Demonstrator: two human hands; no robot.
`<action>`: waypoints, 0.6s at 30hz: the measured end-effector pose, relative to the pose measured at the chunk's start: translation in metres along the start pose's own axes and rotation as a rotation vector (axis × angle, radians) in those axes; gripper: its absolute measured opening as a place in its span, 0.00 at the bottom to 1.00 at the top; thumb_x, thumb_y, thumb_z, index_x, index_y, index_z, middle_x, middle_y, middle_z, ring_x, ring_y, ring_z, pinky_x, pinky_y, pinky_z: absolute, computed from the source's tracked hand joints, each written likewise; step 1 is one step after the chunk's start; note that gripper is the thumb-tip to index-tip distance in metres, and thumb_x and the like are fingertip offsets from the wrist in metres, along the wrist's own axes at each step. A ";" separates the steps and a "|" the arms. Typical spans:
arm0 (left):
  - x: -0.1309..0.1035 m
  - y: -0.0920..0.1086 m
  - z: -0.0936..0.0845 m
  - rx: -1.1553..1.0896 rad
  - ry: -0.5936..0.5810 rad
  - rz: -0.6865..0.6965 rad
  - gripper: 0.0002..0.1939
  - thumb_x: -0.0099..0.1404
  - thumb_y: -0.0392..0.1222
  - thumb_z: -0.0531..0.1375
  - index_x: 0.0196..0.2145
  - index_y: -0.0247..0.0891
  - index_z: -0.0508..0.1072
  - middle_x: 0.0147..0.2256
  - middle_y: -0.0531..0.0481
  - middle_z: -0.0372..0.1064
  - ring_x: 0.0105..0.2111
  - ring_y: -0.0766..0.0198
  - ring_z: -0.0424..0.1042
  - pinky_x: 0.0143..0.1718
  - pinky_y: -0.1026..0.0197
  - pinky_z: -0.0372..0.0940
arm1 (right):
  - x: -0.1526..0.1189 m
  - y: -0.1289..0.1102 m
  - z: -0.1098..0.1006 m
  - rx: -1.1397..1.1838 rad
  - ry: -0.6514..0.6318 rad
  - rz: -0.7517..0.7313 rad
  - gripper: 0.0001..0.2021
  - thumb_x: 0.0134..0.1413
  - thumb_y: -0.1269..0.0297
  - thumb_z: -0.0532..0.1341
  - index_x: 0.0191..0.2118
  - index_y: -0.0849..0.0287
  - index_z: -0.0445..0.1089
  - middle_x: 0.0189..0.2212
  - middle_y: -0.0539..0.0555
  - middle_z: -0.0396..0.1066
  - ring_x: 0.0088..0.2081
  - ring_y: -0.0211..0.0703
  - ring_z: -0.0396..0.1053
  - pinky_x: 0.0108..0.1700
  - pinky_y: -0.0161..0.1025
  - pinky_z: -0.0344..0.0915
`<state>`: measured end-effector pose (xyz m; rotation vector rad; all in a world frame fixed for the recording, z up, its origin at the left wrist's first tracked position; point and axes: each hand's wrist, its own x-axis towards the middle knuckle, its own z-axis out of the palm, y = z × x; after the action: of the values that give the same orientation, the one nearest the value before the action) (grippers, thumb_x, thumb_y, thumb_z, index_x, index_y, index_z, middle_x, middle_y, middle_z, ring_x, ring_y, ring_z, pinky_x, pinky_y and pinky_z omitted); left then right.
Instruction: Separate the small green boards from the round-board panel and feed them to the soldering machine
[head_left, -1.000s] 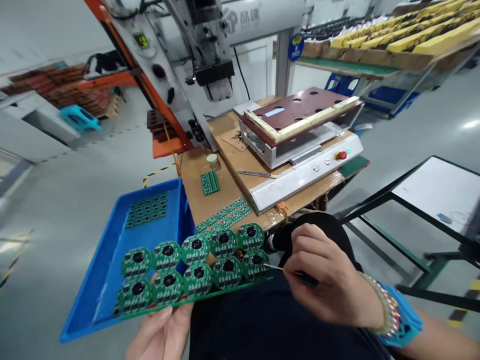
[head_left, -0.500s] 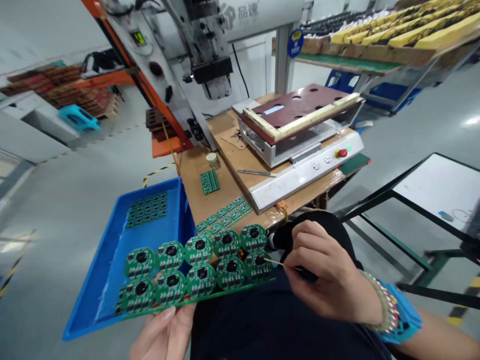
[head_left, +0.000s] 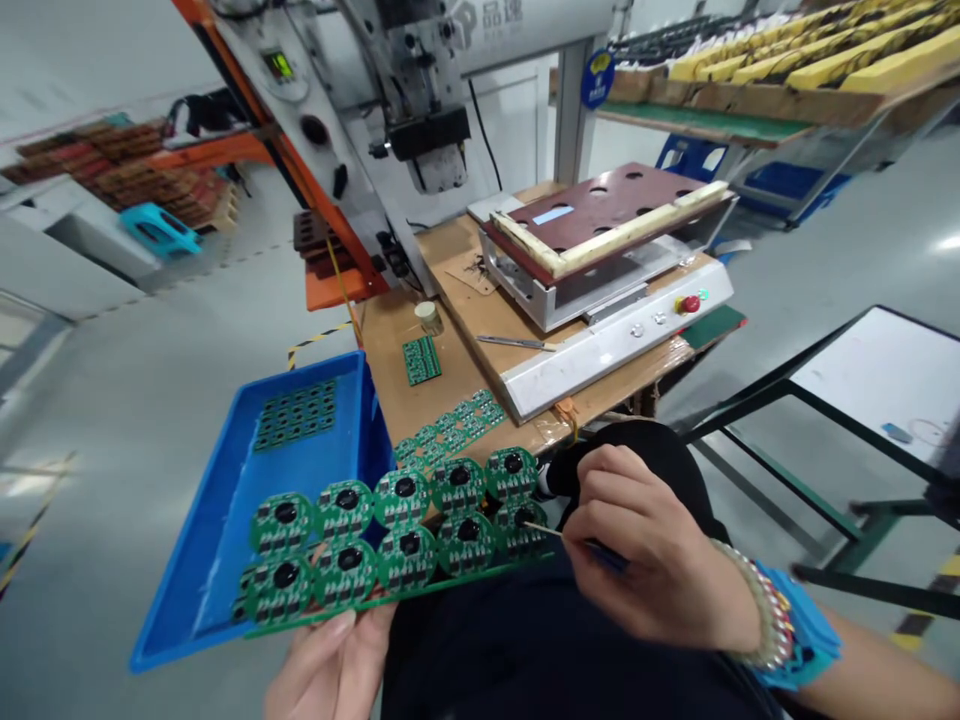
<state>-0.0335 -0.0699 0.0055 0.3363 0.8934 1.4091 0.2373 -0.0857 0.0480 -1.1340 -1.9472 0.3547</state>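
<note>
My left hand (head_left: pixel 334 655) grips the lower edge of a panel of round green circuit boards (head_left: pixel 405 555), tilted up toward me. The boards sit in two rows, each with a black blob at its middle. Closed in a pinch, my right hand (head_left: pixel 645 555) holds a thin pale stick (head_left: pixel 545 529). The stick's tip is at the black blob of the lower right board; whether it touches cannot be made out. Behind the held panel, another panel of round boards (head_left: pixel 457 425) lies on the wooden table (head_left: pixel 386 340).
A blue bin (head_left: pixel 247 430) at left holds a green board panel (head_left: pixel 296 415). On the table are a small green board (head_left: pixel 421 360), a small jar (head_left: pixel 428 318) and tweezers (head_left: pixel 516 343). A press machine (head_left: pixel 427 140) stands behind, beside a brown fixture plate (head_left: pixel 607 210).
The view has shifted slightly. My right hand and the stick have moved a little left against the panel, the tip now further over the lower right board. My left hand keeps its grip.
</note>
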 end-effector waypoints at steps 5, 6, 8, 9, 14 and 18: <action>-0.002 0.000 0.000 0.019 0.032 -0.007 0.36 0.53 0.24 0.51 0.55 0.57 0.64 0.43 0.60 0.75 0.37 0.60 0.76 0.37 0.59 0.71 | -0.002 -0.001 -0.001 -0.004 -0.013 0.000 0.06 0.46 0.78 0.56 0.26 0.60 0.63 0.21 0.50 0.59 0.31 0.39 0.55 0.34 0.40 0.56; -0.002 0.000 -0.001 0.017 0.019 -0.007 0.36 0.53 0.24 0.52 0.55 0.57 0.64 0.44 0.60 0.75 0.38 0.60 0.76 0.38 0.60 0.70 | -0.002 -0.001 -0.001 -0.002 -0.015 0.003 0.06 0.47 0.77 0.56 0.26 0.60 0.63 0.21 0.50 0.59 0.31 0.39 0.55 0.34 0.40 0.56; -0.002 0.000 -0.001 0.006 -0.019 -0.014 0.36 0.54 0.24 0.52 0.55 0.58 0.63 0.45 0.60 0.74 0.39 0.61 0.75 0.40 0.61 0.69 | -0.002 -0.001 -0.002 0.002 -0.016 0.003 0.06 0.47 0.77 0.56 0.26 0.60 0.64 0.21 0.50 0.59 0.31 0.39 0.55 0.34 0.40 0.56; -0.002 0.000 -0.001 0.000 -0.032 -0.021 0.35 0.54 0.25 0.52 0.55 0.58 0.63 0.45 0.60 0.74 0.39 0.61 0.75 0.41 0.61 0.68 | -0.002 -0.001 -0.003 0.002 -0.016 0.002 0.06 0.46 0.77 0.56 0.26 0.60 0.64 0.21 0.50 0.59 0.31 0.39 0.55 0.33 0.40 0.56; -0.002 0.000 -0.001 0.008 -0.070 -0.018 0.36 0.54 0.24 0.51 0.55 0.59 0.63 0.44 0.61 0.74 0.39 0.60 0.75 0.40 0.60 0.70 | -0.002 0.000 -0.006 -0.020 0.000 0.007 0.07 0.46 0.78 0.55 0.26 0.59 0.64 0.20 0.50 0.59 0.30 0.40 0.56 0.33 0.40 0.57; -0.002 0.001 0.001 0.000 -0.007 -0.022 0.35 0.55 0.25 0.52 0.55 0.59 0.63 0.44 0.61 0.75 0.38 0.61 0.75 0.38 0.62 0.70 | -0.004 0.002 -0.008 -0.037 0.011 0.006 0.07 0.46 0.78 0.56 0.26 0.59 0.64 0.20 0.50 0.59 0.30 0.40 0.57 0.33 0.40 0.57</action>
<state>-0.0333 -0.0715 0.0069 0.3305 0.8887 1.3866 0.2454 -0.0888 0.0493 -1.1629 -1.9491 0.3161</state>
